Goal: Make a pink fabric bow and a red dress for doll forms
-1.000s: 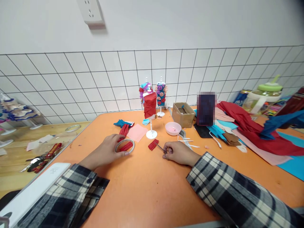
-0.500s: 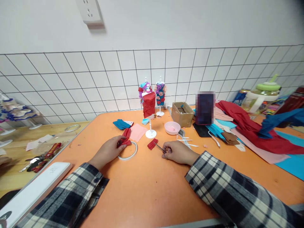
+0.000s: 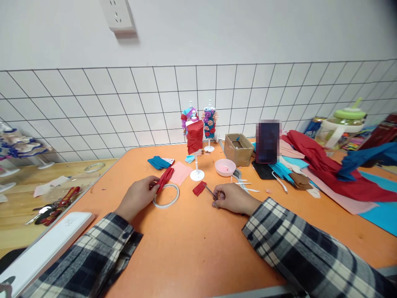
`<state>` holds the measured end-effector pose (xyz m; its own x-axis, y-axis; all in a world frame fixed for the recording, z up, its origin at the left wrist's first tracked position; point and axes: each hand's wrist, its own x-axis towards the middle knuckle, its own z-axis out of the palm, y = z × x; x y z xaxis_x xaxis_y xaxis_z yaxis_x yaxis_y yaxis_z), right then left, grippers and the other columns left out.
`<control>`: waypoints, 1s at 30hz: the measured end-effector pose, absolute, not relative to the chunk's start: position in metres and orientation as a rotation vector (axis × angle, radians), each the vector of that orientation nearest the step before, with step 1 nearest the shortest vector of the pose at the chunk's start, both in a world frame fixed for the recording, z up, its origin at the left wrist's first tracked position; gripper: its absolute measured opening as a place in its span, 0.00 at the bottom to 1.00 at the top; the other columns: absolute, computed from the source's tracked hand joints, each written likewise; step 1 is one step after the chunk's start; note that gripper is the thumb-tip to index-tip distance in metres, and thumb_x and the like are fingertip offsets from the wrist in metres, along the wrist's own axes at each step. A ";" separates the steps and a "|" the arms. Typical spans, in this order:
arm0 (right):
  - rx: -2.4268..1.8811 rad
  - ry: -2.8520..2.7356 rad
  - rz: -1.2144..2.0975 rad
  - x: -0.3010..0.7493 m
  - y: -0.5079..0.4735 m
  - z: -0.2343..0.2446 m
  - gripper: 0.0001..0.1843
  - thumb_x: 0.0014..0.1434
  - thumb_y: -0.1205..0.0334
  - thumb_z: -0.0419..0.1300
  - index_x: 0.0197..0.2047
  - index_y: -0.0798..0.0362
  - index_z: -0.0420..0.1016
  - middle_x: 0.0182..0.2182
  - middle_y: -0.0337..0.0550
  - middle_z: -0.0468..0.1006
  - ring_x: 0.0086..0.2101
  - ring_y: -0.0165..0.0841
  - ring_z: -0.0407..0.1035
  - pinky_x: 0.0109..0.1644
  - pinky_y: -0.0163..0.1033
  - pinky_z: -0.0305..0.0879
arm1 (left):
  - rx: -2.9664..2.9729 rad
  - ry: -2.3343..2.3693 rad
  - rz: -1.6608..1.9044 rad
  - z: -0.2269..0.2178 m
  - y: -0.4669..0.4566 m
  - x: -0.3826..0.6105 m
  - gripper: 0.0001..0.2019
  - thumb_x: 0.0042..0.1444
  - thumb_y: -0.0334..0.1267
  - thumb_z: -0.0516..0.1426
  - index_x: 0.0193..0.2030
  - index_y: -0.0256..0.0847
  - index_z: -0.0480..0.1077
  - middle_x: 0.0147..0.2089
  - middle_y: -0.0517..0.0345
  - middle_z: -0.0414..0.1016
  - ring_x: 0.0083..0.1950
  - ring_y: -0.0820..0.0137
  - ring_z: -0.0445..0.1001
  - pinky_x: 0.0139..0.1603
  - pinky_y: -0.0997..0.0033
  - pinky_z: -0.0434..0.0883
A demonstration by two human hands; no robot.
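My left hand is closed on a gathered strip of red crepe paper, which slants up and away from the fingers. Just beside these fingers a white tape ring lies on the table. My right hand grips a thin, pointed metal tool; its handle is hidden in the fingers. The tool's tip is close to a small folded piece of red crepe paper. Behind stands a mini dress form wrapped in red paper, on a white base.
Two decorated dress forms stand at the back. A pink bowl, cardboard box and phone are right of centre. Coloured paper is heaped at right. Blue paper and a pink sheet lie left; a white device is nearer.
My left hand has drawn slightly left, and the red strip now shows longer and straighter above the tape ring. My right hand with the metal tool has barely moved.
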<state>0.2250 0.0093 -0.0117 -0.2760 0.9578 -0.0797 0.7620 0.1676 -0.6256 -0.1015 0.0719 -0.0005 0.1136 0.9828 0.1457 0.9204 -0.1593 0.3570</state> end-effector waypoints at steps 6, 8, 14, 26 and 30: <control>-1.632 -2.104 0.829 0.224 0.010 -0.013 0.09 0.49 0.59 0.67 0.35 0.49 0.76 0.26 0.33 0.77 0.29 0.29 0.70 0.29 0.33 0.55 | 2.247 2.051 0.690 -0.007 0.086 -0.119 0.16 0.56 0.46 0.52 0.42 0.43 0.78 0.42 0.52 0.80 0.41 0.61 0.77 0.38 0.68 0.69; -1.632 -2.051 0.899 0.226 0.011 -0.014 0.16 0.48 0.59 0.68 0.41 0.49 0.74 0.27 0.32 0.78 0.28 0.30 0.71 0.28 0.33 0.56 | 2.435 1.924 0.576 -0.010 0.091 -0.123 0.17 0.56 0.45 0.51 0.41 0.42 0.80 0.44 0.50 0.79 0.43 0.60 0.76 0.42 0.67 0.69; -1.601 -2.019 0.695 0.214 0.000 -0.006 0.18 0.54 0.57 0.64 0.47 0.49 0.68 0.31 0.35 0.79 0.32 0.32 0.72 0.32 0.35 0.60 | 2.559 1.753 0.394 -0.009 0.092 -0.118 0.19 0.58 0.49 0.50 0.42 0.46 0.81 0.42 0.50 0.78 0.43 0.59 0.75 0.44 0.66 0.69; -1.044 -2.654 0.012 0.096 0.017 -0.021 0.12 0.66 0.56 0.54 0.42 0.53 0.75 0.37 0.44 0.75 0.39 0.35 0.71 0.35 0.37 0.63 | 2.285 1.848 0.445 -0.003 0.081 -0.119 0.17 0.54 0.45 0.53 0.47 0.45 0.76 0.41 0.56 0.82 0.41 0.62 0.78 0.38 0.69 0.70; -1.090 -2.466 0.089 0.103 0.022 -0.024 0.14 0.68 0.55 0.51 0.43 0.51 0.75 0.39 0.43 0.75 0.41 0.33 0.69 0.37 0.36 0.62 | 2.256 1.838 0.433 -0.001 0.081 -0.117 0.10 0.50 0.41 0.55 0.36 0.45 0.75 0.37 0.59 0.82 0.38 0.62 0.78 0.35 0.71 0.68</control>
<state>0.1026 0.0221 -0.0237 -0.5926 0.7169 0.3673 0.6885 0.6875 -0.2311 -0.1175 0.0807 -0.0012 0.1839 0.9779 0.0998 0.9195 -0.2071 0.3342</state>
